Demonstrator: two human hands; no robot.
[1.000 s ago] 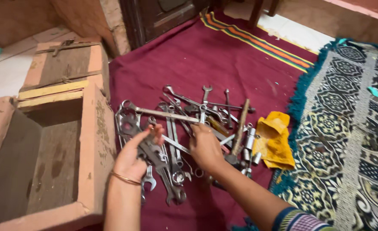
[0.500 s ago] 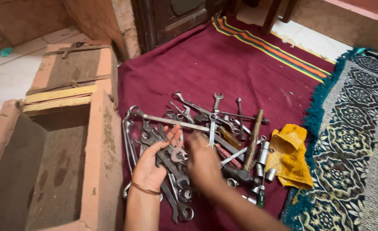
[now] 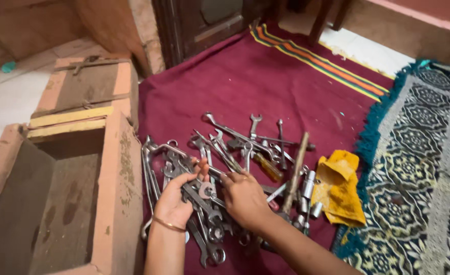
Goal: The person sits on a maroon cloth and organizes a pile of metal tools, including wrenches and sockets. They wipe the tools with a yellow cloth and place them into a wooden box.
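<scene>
Left hand (image 3: 176, 199) cups a bundle of spanners (image 3: 197, 191), fingers curled under them; right hand (image 3: 244, 198) has swung back in at three o'clock, fingertips pinching the same pile; wooden box (image 3: 114, 203) gapes at nine o'clock, yellow rag (image 3: 343, 187) beyond.

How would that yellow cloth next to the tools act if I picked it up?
The yellow cloth lies crumpled in soft folds on the maroon mat, so it would probably droop limply and feel light. It seems unlikely to roll or slide. Its edge sits close to the small metal sockets, which might shift.
</scene>
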